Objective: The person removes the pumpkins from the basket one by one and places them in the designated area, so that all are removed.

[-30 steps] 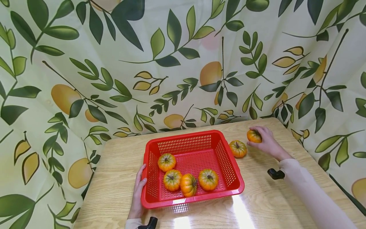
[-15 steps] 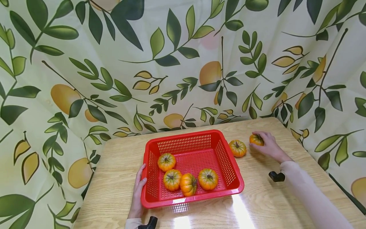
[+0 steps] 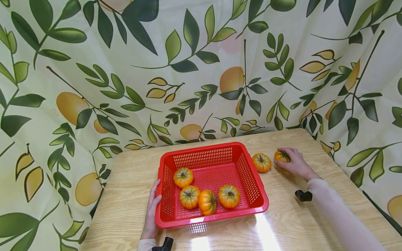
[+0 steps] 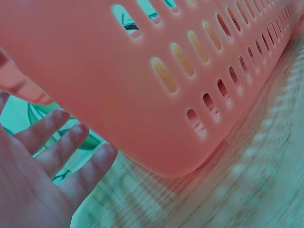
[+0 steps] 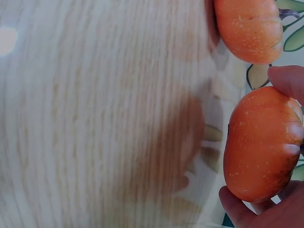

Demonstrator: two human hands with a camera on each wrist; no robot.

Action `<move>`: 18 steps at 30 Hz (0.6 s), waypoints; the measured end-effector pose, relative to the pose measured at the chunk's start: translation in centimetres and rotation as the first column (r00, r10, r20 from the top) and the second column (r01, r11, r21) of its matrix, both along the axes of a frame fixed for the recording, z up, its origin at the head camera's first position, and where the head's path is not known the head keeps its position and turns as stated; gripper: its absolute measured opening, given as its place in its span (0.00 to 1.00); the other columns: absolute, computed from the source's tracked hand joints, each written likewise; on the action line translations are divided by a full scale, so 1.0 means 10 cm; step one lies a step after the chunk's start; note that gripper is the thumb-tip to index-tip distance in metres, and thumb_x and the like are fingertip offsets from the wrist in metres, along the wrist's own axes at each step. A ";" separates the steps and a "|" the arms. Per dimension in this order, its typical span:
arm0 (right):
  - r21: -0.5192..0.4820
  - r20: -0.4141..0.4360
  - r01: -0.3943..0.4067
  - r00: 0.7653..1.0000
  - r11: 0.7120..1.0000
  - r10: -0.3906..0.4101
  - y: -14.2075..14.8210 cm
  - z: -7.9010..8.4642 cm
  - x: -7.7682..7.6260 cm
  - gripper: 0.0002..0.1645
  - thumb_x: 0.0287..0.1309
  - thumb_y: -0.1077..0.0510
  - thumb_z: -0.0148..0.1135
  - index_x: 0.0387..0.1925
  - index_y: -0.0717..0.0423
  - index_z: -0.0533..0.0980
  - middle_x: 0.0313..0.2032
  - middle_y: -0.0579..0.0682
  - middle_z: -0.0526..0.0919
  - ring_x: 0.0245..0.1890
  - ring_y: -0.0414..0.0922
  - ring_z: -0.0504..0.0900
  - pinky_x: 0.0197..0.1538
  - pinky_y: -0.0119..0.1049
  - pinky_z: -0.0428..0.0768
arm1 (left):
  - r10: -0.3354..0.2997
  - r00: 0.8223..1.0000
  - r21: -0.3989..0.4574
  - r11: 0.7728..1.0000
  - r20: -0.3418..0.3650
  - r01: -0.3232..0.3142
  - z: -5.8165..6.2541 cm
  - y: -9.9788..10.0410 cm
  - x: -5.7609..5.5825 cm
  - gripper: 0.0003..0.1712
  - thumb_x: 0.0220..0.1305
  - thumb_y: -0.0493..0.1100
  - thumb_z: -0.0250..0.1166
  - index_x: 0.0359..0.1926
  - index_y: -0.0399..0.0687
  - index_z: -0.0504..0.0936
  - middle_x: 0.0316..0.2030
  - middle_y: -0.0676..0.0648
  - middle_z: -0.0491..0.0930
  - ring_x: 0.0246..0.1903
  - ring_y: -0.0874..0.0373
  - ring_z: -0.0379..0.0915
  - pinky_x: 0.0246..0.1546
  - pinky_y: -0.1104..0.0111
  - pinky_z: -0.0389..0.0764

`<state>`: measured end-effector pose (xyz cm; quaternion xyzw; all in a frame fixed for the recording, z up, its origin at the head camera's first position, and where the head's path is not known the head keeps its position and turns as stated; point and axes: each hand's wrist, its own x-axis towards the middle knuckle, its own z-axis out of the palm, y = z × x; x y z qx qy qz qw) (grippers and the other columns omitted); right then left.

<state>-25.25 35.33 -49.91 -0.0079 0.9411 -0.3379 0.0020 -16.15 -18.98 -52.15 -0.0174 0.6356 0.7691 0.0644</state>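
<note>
The person's right hand pinches a small ribbed orange pumpkin toward the far right of the wooden counter. Its grip is closed down to the pumpkin's width, thumb on one side and fingers on the other. Whether the pumpkin touches the counter cannot be told. A second pumpkin sits just beside it, stem up, between the right hand and the right wall of a red plastic basket.

The left hand is at the basket's left side. Its grip is wide and loose; the left wrist view shows fingers spread and nearly straight, with their tips at the edge of the slotted wall.

Four pumpkins lie in the basket, mostly in its left and front parts. The back left pumpkin, the front left pumpkin and the right-hand pumpkin have their stems upward, while the middle pumpkin is tipped over with its stem pointing right.

Both arms wear pale sleeves, with a black fitting near the right wrist. Behind the counter hangs a light cloth printed with green leaves and orange fruit
</note>
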 end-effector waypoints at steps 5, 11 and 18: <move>0.000 0.019 0.016 1.000 1.000 -0.016 0.00 -0.02 0.01 0.44 0.65 0.47 0.65 0.72 0.64 0.59 0.68 0.78 0.54 0.64 0.74 0.54 0.60 0.74 0.62 | 0.003 1.000 0.000 1.000 0.000 -0.003 0.00 0.01 0.00 0.33 0.78 0.52 0.44 0.80 0.69 0.48 0.79 0.48 0.47 0.66 0.57 0.66 0.59 0.63 0.80; -0.010 0.026 0.016 1.000 1.000 -0.015 0.02 -0.07 0.01 0.45 0.65 0.48 0.66 0.72 0.65 0.59 0.68 0.79 0.53 0.65 0.75 0.53 0.62 0.75 0.61 | 0.009 1.000 -0.005 1.000 -0.004 -0.010 0.00 0.01 0.00 0.33 0.78 0.52 0.44 0.79 0.69 0.49 0.79 0.49 0.48 0.66 0.57 0.66 0.58 0.63 0.80; -0.016 0.033 0.007 0.999 1.000 -0.006 0.03 -0.08 0.02 0.47 0.63 0.47 0.68 0.73 0.65 0.57 0.69 0.78 0.52 0.67 0.75 0.52 0.65 0.76 0.59 | 0.008 1.000 0.001 1.000 -0.005 -0.008 -0.01 0.01 0.00 0.33 0.78 0.51 0.43 0.80 0.68 0.48 0.79 0.48 0.47 0.66 0.58 0.67 0.59 0.64 0.80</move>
